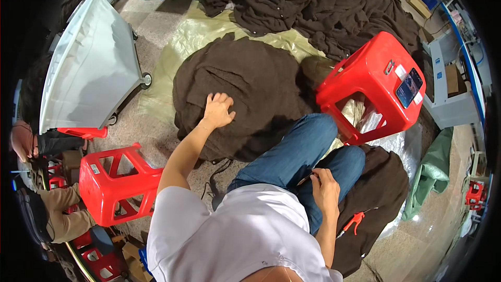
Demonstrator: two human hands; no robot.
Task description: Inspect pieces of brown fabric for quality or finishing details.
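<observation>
The left hand (217, 109) lies spread, fingers apart, on a brown heap (245, 99) at twelve o'clock from the knees. The right hand (324, 188) rests loosely curled on the thigh, holding nothing I can see. A brown garment (378, 198) with red snips (355, 222) lies at three o'clock; a big pile (313, 5) waits beyond, so much looks undone.

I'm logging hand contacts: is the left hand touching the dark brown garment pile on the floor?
Touching. The head view shows the left hand pressed flat, fingers spread, on the dark brown garment pile.
</observation>
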